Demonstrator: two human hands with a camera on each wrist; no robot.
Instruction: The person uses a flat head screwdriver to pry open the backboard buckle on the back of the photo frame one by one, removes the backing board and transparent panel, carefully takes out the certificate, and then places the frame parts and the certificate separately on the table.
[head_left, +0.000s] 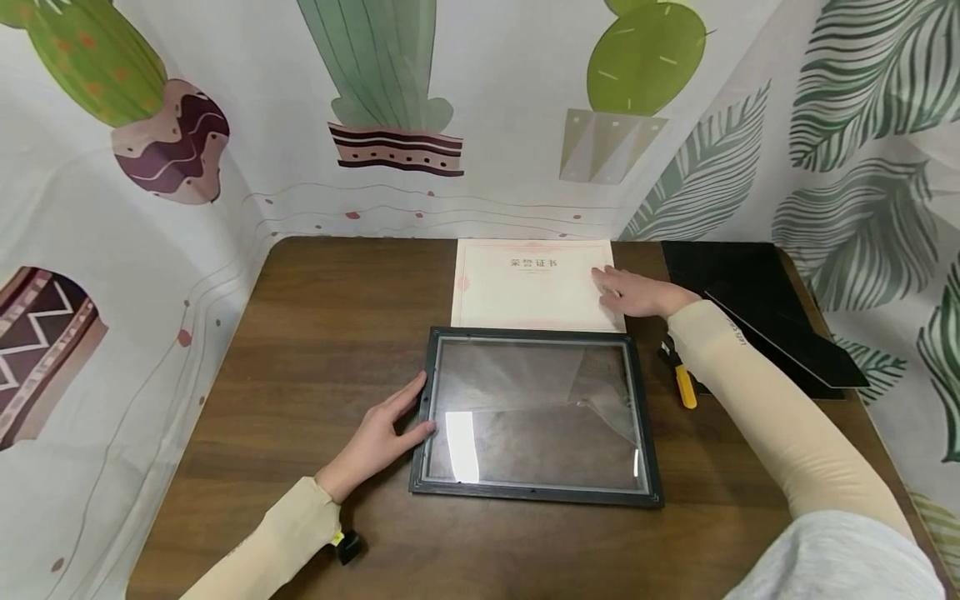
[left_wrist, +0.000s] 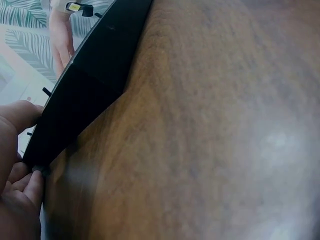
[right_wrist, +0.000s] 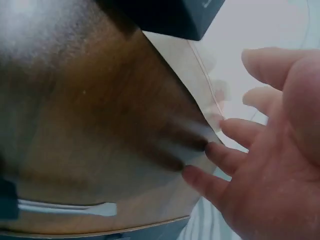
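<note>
A black picture frame (head_left: 536, 497) with a clear pane lies on the brown table. At its left side my left hand (head_left: 378, 446) touches the border, thumb and fingers apart; in the left wrist view the thumb (left_wrist: 22, 114) meets the frame's edge. Behind the frame lies a cream certificate (head_left: 517, 300) with a pink border, its near edge up against or under the frame. My right hand (head_left: 637, 293) is spread over the certificate's right edge, fingers apart and gripping nothing. The right wrist view shows its extended fingers (right_wrist: 205, 182); whether they press the paper cannot be told.
A black board (head_left: 735, 267) with a tilted black panel (head_left: 798, 350) lies at the back right, partly behind the right forearm. A small yellow-and-black tool (head_left: 684, 387) lies between frame and sleeve. A printed cloth (head_left: 510, 200) hangs behind the table.
</note>
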